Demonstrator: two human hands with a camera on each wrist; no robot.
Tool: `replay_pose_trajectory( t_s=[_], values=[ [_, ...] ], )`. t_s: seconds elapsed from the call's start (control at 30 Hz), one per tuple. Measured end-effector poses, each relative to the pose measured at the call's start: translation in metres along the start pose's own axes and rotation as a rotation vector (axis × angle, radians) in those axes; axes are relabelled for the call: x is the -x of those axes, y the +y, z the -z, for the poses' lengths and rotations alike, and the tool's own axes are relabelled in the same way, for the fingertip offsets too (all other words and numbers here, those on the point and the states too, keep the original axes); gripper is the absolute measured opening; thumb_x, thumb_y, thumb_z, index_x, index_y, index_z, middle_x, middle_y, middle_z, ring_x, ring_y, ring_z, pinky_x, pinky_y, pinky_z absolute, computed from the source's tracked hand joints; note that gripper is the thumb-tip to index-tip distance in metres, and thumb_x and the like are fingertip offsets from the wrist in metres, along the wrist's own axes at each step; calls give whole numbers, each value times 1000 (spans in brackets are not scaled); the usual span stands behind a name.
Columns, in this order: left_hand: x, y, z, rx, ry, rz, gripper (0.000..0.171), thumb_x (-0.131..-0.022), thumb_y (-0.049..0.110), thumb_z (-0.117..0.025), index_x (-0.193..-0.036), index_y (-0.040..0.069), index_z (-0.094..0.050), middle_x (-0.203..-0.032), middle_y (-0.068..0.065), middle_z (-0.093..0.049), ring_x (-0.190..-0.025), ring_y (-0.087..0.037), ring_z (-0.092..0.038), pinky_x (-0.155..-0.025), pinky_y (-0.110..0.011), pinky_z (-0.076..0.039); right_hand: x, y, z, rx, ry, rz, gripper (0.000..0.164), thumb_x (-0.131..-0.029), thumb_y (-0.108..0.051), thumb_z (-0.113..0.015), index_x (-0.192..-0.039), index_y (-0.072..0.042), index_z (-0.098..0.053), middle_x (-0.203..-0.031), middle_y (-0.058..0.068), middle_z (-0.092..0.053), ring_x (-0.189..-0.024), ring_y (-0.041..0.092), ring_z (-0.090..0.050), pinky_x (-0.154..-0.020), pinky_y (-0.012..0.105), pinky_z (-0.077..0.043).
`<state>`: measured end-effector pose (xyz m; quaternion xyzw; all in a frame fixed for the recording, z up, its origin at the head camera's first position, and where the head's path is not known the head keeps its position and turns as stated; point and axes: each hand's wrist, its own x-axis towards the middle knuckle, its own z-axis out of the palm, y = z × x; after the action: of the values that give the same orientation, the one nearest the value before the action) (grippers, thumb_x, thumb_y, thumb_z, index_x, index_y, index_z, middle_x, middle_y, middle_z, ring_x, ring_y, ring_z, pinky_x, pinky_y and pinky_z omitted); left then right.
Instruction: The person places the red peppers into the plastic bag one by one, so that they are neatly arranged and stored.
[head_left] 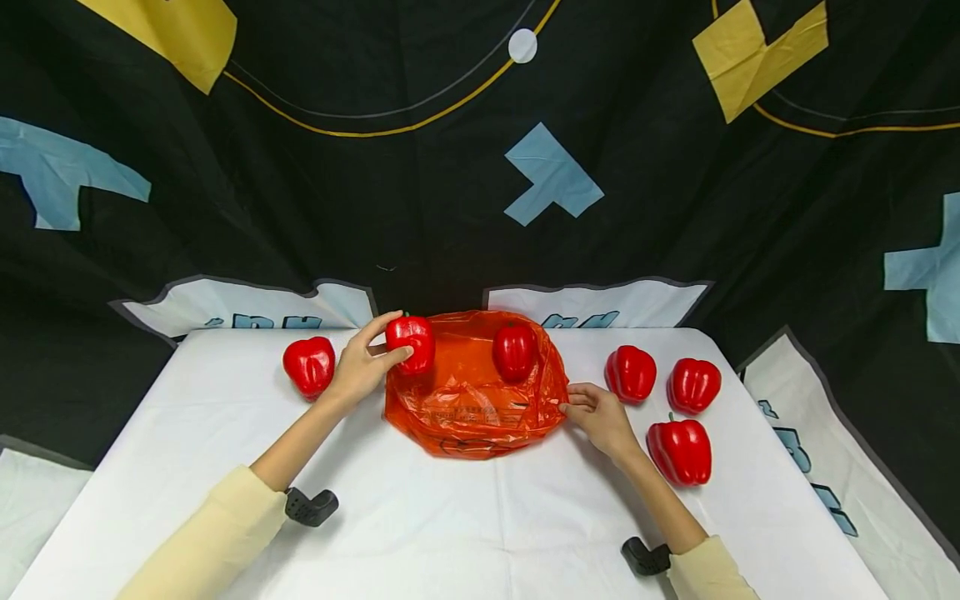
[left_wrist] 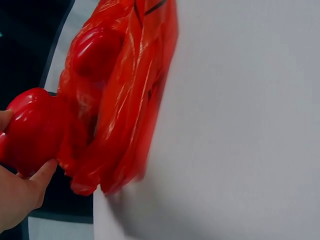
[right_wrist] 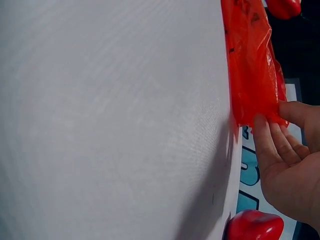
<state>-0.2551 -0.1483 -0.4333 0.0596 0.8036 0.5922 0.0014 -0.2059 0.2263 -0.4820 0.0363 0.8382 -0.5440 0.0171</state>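
Note:
My left hand (head_left: 362, 367) grips a red bell pepper (head_left: 411, 343), fingers behind it and thumb in front, at the left rim of an orange-red plastic bag (head_left: 465, 425). The bag lies open on the table, its mouth facing up. Inside it, toward the right, rests another red bell pepper (head_left: 514, 352). In the left wrist view the held pepper (left_wrist: 35, 132) overlaps the bag's edge. My right hand (head_left: 600, 417) pinches the bag's right edge between thumb and fingers, as the right wrist view shows with the bag (right_wrist: 252, 65) stretching away from the fingertips.
On the white table (head_left: 420, 525), one bell pepper (head_left: 309, 367) lies left of my left hand. Right of the bag are three more: an upper one (head_left: 631, 374), one farther right (head_left: 693, 386) and a nearer one (head_left: 679, 451). A black patterned cloth (head_left: 420, 208) hangs behind.

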Motion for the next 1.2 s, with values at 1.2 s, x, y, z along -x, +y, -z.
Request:
replay_pose_trajectory(
  t_s=[1.2],
  values=[
    [-32, -11, -72, -14, -79, 12, 61, -92, 12, -71, -147, 19, -47, -140, -15, -48, -123, -39, -52, -95, -49, -51, -6, 5, -1, -9, -7, 65, 17, -91, 1, -70, -108, 4, -73, -95, 14, -73, -83, 22, -69, -69, 28, -58]
  ],
)
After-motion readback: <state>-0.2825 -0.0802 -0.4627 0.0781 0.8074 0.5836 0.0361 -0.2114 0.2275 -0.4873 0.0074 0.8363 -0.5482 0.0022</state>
